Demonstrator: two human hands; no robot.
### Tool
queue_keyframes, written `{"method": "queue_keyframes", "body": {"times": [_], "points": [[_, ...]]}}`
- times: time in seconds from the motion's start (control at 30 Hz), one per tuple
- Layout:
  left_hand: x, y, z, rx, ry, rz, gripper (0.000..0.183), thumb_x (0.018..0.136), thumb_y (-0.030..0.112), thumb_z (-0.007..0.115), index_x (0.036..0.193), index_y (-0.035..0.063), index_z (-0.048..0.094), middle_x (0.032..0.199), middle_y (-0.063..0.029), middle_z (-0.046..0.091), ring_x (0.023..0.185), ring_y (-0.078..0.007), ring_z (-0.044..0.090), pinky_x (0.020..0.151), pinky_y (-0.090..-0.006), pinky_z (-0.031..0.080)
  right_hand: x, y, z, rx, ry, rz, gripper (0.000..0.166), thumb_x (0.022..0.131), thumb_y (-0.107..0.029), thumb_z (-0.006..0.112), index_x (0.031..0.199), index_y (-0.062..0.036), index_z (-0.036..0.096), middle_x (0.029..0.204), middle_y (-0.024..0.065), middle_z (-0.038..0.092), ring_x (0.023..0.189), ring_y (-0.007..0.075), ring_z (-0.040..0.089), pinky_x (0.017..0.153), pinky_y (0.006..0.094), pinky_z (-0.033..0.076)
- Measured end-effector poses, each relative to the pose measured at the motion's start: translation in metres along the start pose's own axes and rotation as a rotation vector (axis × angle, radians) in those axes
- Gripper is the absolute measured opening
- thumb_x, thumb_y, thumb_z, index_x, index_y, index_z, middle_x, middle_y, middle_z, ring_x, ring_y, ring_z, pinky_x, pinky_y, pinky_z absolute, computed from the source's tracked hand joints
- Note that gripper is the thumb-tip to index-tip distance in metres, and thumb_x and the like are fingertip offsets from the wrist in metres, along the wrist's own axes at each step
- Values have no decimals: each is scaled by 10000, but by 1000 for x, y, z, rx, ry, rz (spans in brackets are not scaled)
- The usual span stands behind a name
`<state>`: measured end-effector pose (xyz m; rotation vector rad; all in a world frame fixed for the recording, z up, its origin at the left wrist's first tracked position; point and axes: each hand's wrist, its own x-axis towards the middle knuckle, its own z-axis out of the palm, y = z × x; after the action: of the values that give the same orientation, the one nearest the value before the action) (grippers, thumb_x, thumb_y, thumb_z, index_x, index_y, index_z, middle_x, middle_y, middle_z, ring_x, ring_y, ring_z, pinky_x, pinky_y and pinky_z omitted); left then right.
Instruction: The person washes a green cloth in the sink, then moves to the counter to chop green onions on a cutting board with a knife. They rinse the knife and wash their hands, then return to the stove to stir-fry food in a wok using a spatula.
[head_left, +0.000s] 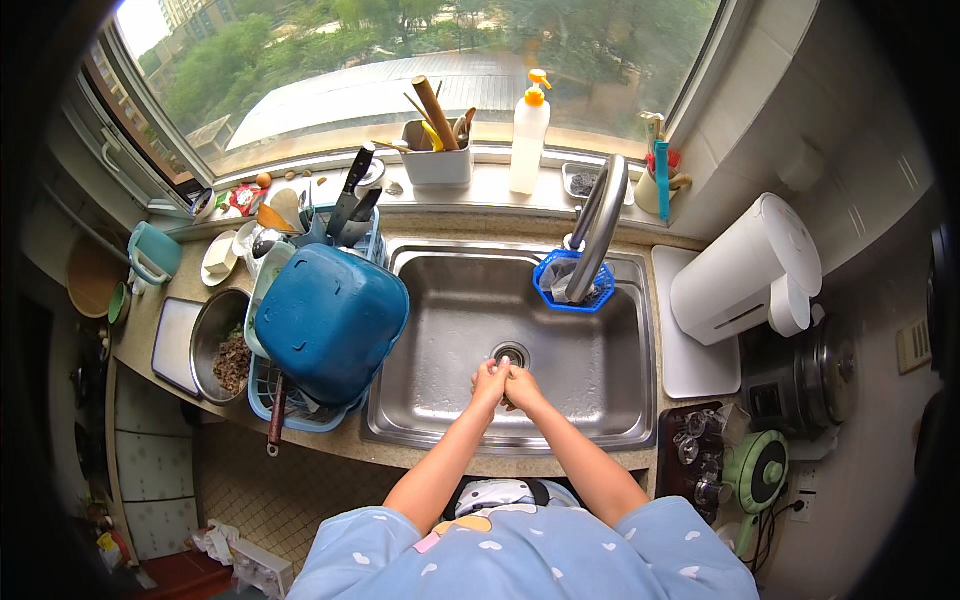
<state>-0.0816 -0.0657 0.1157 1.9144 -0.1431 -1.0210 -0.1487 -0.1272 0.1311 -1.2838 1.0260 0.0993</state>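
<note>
My left hand (489, 384) and my right hand (523, 387) are pressed together over the stainless steel sink (442, 315), close to its drain (511, 354). Their fingers are closed around each other. A little dark greenish stuff (510, 405) shows at the lower edge of the clasp; most of it is hidden, and its kind is unclear. Water drops dot the sink floor. The curved metal faucet (609, 225) stands at the back right, above a blue strainer basket (551, 294) that holds something pale.
Left of the sink, a blue plastic basin (330, 322) lies upside down on a dish rack (262, 397), with knives (352, 187) upright behind. A steel bowl (202, 337) holds minced food. To the right stand a white water dispenser (739, 277) and a green pan (757, 469).
</note>
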Motion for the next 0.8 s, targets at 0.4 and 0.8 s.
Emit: {"method": "queue_keyframes", "body": {"times": [0.4,0.8], "points": [[-4,-30,-28,-114,-99,105,288,688,138,707,908,17,566,737,-43,561,679,-113,522,614,-246,435,-9,25,-15,601,-161,65,370,837,-194,533,1172,-65,444,1122,95,486,1007,230,494,822,466,417],[-8,6,-63,-774,-136,-89,202,785,161,587,911,98,442,750,-40,570,544,-150,557,564,-345,517,-7,18,-53,376,-23,-196,128,824,-186,553,904,-87,538,907,0,576,884,81,518,789,241,406]]}}
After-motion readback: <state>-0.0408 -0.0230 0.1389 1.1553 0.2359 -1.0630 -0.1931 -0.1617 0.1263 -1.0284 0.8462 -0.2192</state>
